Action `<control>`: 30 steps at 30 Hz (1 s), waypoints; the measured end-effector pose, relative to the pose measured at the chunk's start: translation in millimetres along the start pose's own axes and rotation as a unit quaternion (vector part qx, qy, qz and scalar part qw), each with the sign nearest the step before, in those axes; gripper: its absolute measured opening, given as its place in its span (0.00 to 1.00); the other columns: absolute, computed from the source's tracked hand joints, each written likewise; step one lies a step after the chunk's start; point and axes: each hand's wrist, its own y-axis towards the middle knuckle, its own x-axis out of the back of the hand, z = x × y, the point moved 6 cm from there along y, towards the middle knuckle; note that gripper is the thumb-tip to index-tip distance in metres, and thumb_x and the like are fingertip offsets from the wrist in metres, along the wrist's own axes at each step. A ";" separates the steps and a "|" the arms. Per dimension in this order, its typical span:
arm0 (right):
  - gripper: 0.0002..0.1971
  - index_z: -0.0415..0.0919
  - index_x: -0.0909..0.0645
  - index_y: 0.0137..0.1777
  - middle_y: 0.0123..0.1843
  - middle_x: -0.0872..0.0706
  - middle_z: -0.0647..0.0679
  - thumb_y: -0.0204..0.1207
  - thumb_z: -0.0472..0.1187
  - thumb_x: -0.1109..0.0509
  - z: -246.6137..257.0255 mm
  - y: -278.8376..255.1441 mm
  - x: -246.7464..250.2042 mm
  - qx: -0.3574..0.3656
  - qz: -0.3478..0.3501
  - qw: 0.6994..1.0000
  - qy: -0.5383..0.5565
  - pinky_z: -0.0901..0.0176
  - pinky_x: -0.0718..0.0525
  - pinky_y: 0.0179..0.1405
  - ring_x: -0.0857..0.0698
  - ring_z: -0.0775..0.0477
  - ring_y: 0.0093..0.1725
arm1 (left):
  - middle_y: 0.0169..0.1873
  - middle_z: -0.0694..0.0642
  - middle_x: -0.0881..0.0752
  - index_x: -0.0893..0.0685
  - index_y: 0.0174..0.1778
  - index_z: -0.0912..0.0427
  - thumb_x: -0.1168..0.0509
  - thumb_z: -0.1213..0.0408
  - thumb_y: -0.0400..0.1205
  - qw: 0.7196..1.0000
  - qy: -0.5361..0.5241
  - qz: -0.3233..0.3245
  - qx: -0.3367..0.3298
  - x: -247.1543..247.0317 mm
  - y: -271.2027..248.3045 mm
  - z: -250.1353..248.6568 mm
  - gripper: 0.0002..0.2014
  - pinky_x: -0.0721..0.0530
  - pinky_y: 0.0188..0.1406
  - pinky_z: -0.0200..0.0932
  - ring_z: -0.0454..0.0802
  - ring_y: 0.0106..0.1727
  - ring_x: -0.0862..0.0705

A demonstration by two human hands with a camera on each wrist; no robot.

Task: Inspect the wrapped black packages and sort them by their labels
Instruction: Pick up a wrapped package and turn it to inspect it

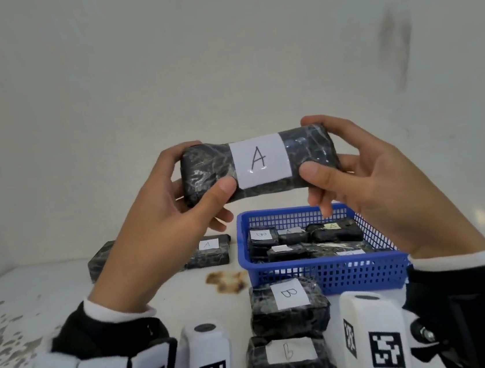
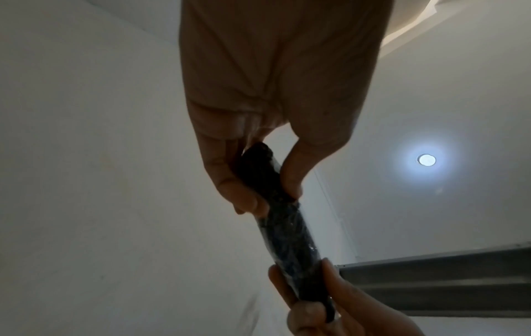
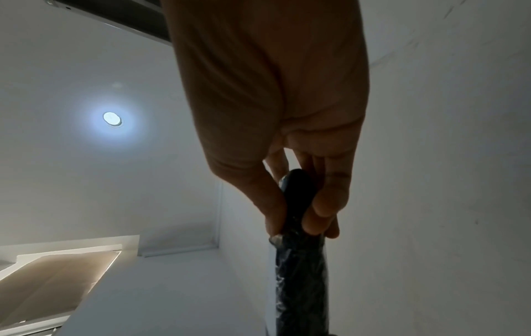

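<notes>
Both hands hold one black plastic-wrapped package (image 1: pixel 258 165) up above the table, its white label marked A facing me. My left hand (image 1: pixel 176 200) grips its left end, thumb on the front. My right hand (image 1: pixel 351 168) grips its right end the same way. In the left wrist view the left hand (image 2: pixel 258 181) pinches the package (image 2: pixel 287 231) edge-on. From the right wrist, the right hand (image 3: pixel 301 204) pinches the package (image 3: pixel 298 272) edge-on too. A package labelled A (image 1: pixel 209 251) lies on the table at the back left. Two packages labelled B (image 1: pixel 289 302) (image 1: pixel 290 360) lie near me.
A blue mesh basket (image 1: pixel 351 271) stands right of centre with several wrapped packages inside, labels A and B among them. A brown stain (image 1: pixel 225 281) marks the white table (image 1: pixel 51 296) beside it. Grey speckles cover the table's left side. A white wall rises behind.
</notes>
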 end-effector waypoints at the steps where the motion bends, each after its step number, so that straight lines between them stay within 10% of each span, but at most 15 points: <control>1: 0.32 0.56 0.23 0.73 0.33 0.10 0.44 0.66 0.47 0.25 1.3 -1.0 -0.3 -0.002 0.000 1.000 -0.002 0.59 0.14 0.40 0.16 0.48 0.30 | 0.34 0.48 0.09 0.25 0.67 0.46 0.30 0.55 0.72 1.000 -0.002 -0.003 0.000 -0.3 0.1 0.4 0.26 0.15 0.32 0.32 0.46 0.31 0.11; 13: 0.26 0.61 0.25 0.68 0.26 0.14 0.62 0.72 0.49 0.22 1.0 -1.0 -10.6 -0.020 -0.039 0.996 -0.075 0.74 0.26 0.23 0.21 0.59 0.22 | 0.40 0.45 0.14 0.28 0.68 0.37 0.28 0.51 0.73 0.999 0.038 -0.038 -0.002 0.5 -0.8 2.0 0.28 0.20 0.25 0.29 0.38 0.28 0.17; 25: 0.31 0.64 0.26 0.65 0.48 0.08 0.56 0.64 0.55 0.17 4.7 -5.1 -17.1 -0.017 -0.068 0.992 -0.107 0.78 0.20 0.36 0.10 0.63 0.41 | 0.41 0.39 0.14 0.33 0.65 0.36 0.27 0.49 0.69 0.998 0.040 -0.042 -0.016 -9.1 -3.3 0.8 0.30 0.20 0.29 0.27 0.32 0.31 0.16; 30: 0.31 0.64 0.24 0.63 0.44 0.07 0.57 0.60 0.59 0.18 12.5 -8.0 -15.2 -0.009 -0.072 0.991 -0.112 0.77 0.22 0.30 0.12 0.64 0.33 | 0.37 0.35 0.14 0.34 0.67 0.33 0.29 0.45 0.62 0.999 0.018 -0.042 -0.021 -10.4 -7.1 -5.4 0.36 0.21 0.40 0.36 0.31 0.30 0.17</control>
